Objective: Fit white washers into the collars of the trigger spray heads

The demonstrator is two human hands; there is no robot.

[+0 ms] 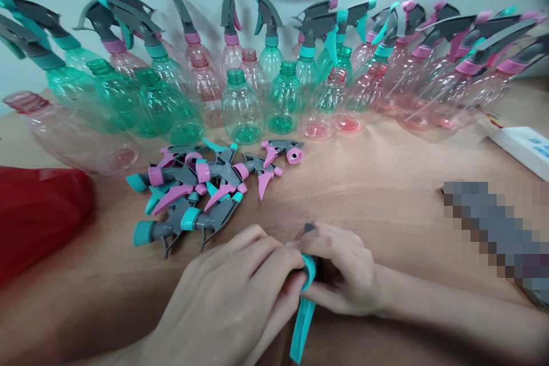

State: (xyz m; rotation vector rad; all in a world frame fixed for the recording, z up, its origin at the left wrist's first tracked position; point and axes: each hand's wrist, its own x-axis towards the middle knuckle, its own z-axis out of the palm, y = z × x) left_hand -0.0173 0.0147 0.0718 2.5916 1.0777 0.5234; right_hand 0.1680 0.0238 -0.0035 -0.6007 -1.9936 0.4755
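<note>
Low over the front of the table, my left hand [234, 291] and my right hand [345, 269] meet around a trigger spray head [303, 323]. Its teal trigger hangs down below my fingers, and a teal ring and a bit of grey body show between them. Both hands are closed on it, and the rest of the part is hidden by my fingers. Just beyond my left hand lies a loose pile of spray heads [218, 170], grey with pink or teal collars and triggers.
Behind the pile stand rows of clear green bottles [243, 106] and pink bottles [317, 108], many topped with spray heads. One open pink bottle [81, 137] leans at left near a red bag [38, 217]. A white box [525, 146] and a blurred-out dark object [493, 229] lie right.
</note>
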